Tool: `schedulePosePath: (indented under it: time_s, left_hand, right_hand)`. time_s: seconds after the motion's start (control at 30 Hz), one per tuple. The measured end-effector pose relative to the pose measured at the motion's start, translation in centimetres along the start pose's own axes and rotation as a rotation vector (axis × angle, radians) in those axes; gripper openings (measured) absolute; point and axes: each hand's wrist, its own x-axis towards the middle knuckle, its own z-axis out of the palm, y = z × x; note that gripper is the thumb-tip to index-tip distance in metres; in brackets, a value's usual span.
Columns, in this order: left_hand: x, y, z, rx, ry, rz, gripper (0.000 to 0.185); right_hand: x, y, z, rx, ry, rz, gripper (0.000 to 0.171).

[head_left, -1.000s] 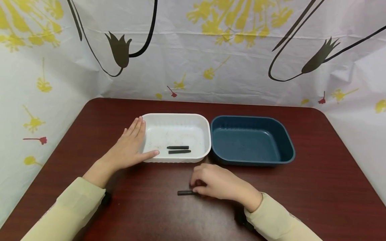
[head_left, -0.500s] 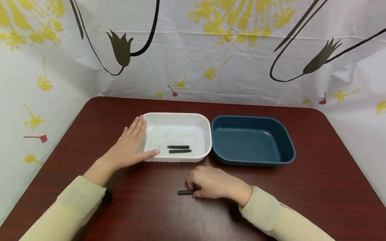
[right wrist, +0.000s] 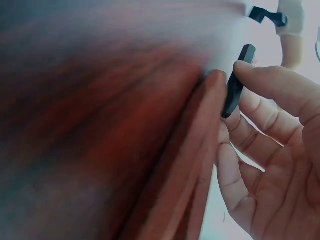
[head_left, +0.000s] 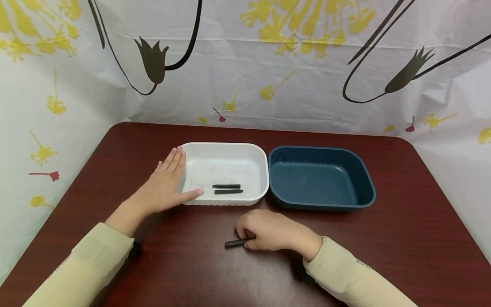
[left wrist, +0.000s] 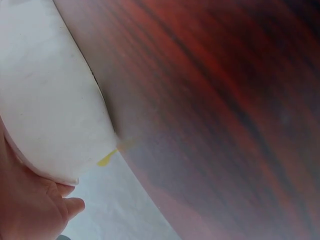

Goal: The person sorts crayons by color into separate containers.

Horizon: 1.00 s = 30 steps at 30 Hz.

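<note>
My right hand [head_left: 272,232] pinches a black crayon [head_left: 234,244] between thumb and fingers, just above the table in front of the trays. In the right wrist view, the thumb presses the faceted crayon [right wrist: 246,52], and its tapered end shows past the thumb. With fingers straight, my left hand [head_left: 159,189] rests on the left side of a white tray [head_left: 226,203], the thumb over its front rim. Two black crayons [head_left: 229,191] lie side by side inside that tray. The left wrist view shows the tray's outer wall [left wrist: 50,95] with part of the left hand [left wrist: 30,205].
A dark blue tray [head_left: 318,179] stands directly right of the white one, with nothing in it. Both sit on a dark red-brown wooden table [head_left: 184,264]. Behind and at the sides hangs a white patterned sheet [head_left: 230,64].
My right hand has shifted slightly left and closed on the crayon, whose left end now angles down a little as it leaves its flat position. The left hand stays in place.
</note>
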Motion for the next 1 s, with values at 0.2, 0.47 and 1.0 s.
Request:
schedulePosePath:
  time_s: [0.2, 0.47, 1.0]
  left_hand:
    - [-0.1, 0.0, -0.1, -0.007, 0.001, 0.000, 0.116]
    - [0.0, 0.0, -0.1, -0.001, 0.000, -0.001, 0.117]
    - [0.0, -0.1, -0.1, 0.011, -0.002, -0.006, 0.117]
  right_hand:
    - [-0.1, 0.1, -0.5, 0.022, 0.025, -0.017, 0.016]
    - [-0.2, -0.8, -1.5, 0.031, 0.072, -0.019, 0.017]
    - [0.0, -1.5, -3.8, 0.027, 0.187, -0.003, 0.009]
